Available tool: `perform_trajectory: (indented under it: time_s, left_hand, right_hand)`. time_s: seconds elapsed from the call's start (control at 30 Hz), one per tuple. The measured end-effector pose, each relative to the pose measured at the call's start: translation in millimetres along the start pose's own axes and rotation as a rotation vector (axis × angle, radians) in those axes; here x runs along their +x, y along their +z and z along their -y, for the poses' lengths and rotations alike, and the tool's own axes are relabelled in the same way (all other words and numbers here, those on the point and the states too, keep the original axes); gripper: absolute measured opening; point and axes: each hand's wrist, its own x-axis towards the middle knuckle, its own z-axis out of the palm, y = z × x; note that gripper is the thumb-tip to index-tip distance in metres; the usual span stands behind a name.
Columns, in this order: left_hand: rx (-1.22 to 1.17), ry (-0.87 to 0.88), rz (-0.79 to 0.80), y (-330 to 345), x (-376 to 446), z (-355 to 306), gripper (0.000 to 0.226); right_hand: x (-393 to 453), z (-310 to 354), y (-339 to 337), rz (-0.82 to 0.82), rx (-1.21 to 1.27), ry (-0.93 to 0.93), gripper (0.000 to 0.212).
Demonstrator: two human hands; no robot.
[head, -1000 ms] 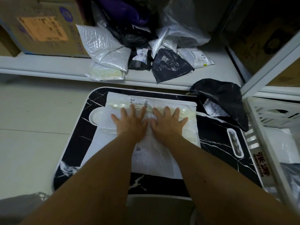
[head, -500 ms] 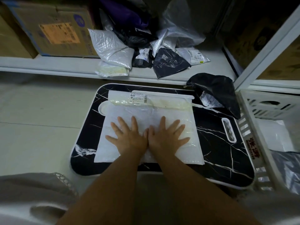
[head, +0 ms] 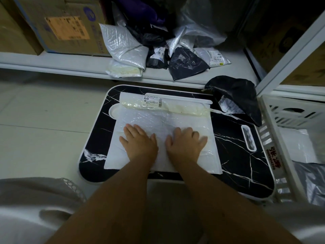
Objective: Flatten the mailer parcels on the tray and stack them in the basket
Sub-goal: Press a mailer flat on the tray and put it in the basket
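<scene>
Head view: mailer [head: 163,124] under both flat hands.

white bubble mailer [head: 158,124]: plastic, dimpled, faintly shiny, paper label stuck on. tray [head: 233,155]: smooth, glossy, black marble-look with white veins. black mailer [head: 241,97]: thin crinkled plastic film. basket [head: 270,138]: white slotted plastic, matt. cardboard box [head: 58,23]: brown, matt paperboard. shelf [head: 52,64]: smooth, pale, matt.
</scene>
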Motion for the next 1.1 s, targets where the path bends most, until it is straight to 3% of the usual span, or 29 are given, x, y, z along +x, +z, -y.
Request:
perform_trajectory:
  time_s: [0.1, 0.23, 0.33, 0.4, 0.5, 0.63, 0.73, 0.93, 1.1]
  left_hand:
    - [0.092, -0.007, -0.001, -17.2, 16.6, -3.5, 0.075]
    - [0.274, 0.193, -0.123, -34.5, 41.2, -1.7, 0.055]
    - [0.22, 0.387, -0.085, -28.6, 57.9, -9.3, 0.049]
    - [0.133, 0.403, -0.041, -25.1, 64.4, -10.8, 0.051]
    - [0.18, 0.403, -0.111, -19.3, 70.9, -10.9, 0.062]
    - [0.122, 0.238, -0.015, -10.6, 75.9, -6.9, 0.067]
    - [0.059, 0.084, 0.054, -8.6, 76.7, -2.2, 0.079]
    - [-0.013, -0.079, 0.093, -10.2, 66.2, 13.9, 0.08]
    - [-0.022, -0.113, 0.126, -12.7, 50.6, 24.2, 0.073]
  right_hand:
    - [26.9, -2.2, -10.1, -0.004, -0.042, -0.152, 0.044]
    - [56.2, -3.0, -9.2, 0.183, 0.069, -0.307, 0.06]
    - [74.2, 5.5, -10.0, 0.093, -0.003, -0.381, 0.058]
    - [80.8, 11.9, -13.5, 0.018, -0.112, -0.409, 0.049]
    - [85.4, 14.2, -2.6, -0.025, -0.117, -0.382, 0.042]
    - [94.2, 7.9, 17.2, 0.2, 0.044, -0.21, 0.064]
    - [95.6, 5.9, 19.6, 0.248, 0.028, -0.122, 0.073]
    - [80.5, -12.0, 18.9, 0.265, 0.071, 0.098, 0.074]
    - [60.4, -27.3, 14.8, 0.245, 0.118, 0.082, 0.063]
